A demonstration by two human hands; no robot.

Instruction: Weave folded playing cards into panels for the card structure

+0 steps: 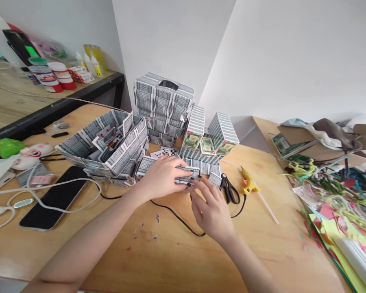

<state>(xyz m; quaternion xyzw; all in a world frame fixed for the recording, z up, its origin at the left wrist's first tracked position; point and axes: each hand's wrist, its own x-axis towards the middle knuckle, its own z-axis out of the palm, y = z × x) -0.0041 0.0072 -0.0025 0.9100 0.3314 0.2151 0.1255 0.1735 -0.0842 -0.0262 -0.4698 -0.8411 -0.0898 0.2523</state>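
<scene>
My left hand (163, 177) is closed over a small block of folded playing cards (187, 173) with grey patterned backs. Bent fingers of my right hand (212, 209) press on the right end of that same block, partly hiding it. Just behind lie loose playing cards (167, 152), some face up. To the left stands a boat-shaped basket of folded cards (110, 152), with more cards inside. A tall structure of folded cards (163, 103) rises at the back. Beside it are stacked long card boxes (195, 126) with green and gold ends.
Scissors (230, 191) with black handles and a yellow glue gun (248, 183) lie right of my hands. A black phone (56, 199) and white cables are at left. Coloured paper (335, 236) and a cardboard box (317, 140) crowd the right side. Tubs stand on a shelf (18, 95).
</scene>
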